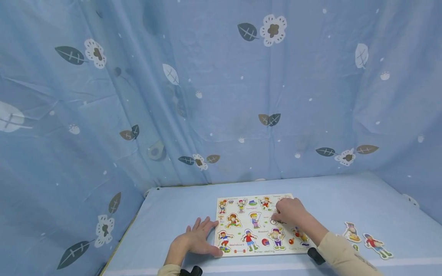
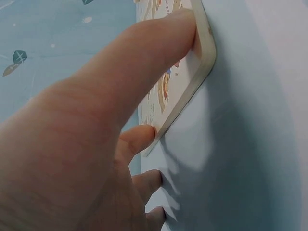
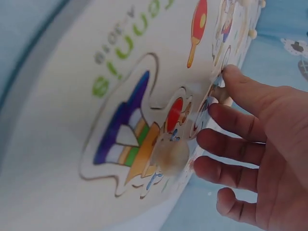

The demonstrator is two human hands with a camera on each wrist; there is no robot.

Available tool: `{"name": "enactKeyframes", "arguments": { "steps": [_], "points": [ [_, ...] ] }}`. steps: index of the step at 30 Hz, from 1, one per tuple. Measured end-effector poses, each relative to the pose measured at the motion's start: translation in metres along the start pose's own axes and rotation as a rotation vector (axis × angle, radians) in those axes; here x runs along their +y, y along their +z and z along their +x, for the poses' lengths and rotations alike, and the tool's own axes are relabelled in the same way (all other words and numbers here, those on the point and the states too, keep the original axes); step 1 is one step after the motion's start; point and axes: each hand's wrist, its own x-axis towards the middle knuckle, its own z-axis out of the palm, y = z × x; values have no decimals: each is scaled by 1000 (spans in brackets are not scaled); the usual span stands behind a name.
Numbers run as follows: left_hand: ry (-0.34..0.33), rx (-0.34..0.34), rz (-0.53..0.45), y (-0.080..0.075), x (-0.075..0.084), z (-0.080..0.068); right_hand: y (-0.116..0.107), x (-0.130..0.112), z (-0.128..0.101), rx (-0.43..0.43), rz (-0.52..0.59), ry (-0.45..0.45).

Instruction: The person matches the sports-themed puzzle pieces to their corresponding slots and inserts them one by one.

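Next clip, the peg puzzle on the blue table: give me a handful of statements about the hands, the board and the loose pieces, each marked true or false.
1. The left hand rests at the left edge of the puzzle board. True.
2. The right hand is lifted well clear of the board. False: it is down on the board's right part.
3. Two loose puzzle pieces lie on the table to the right of the board. True.
4. The board stands upright against the curtain. False: it lies flat on the table.
5. The left hand holds a loose piece. False: its spread fingers hold nothing.
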Motion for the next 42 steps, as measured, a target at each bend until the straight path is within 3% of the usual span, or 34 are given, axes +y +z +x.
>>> {"name": "enactKeyframes", "arguments": {
  "steps": [12, 19, 29, 34, 42],
  "points": [
    [-16, -2, -24, 4, -1, 4, -14, 15, -27, 47, -23, -13],
    [-8, 7, -42, 8, -5, 5, -32, 42, -48, 43, 42, -12],
    [7, 14, -3, 2, -5, 1, -70, 91, -83, 143, 130, 32],
    [0, 18, -5, 1, -6, 0, -73, 110, -93, 104, 136, 77],
    [-9, 18, -15, -1, -8, 1, -58, 130, -102, 25, 138, 129]
  ]
}}
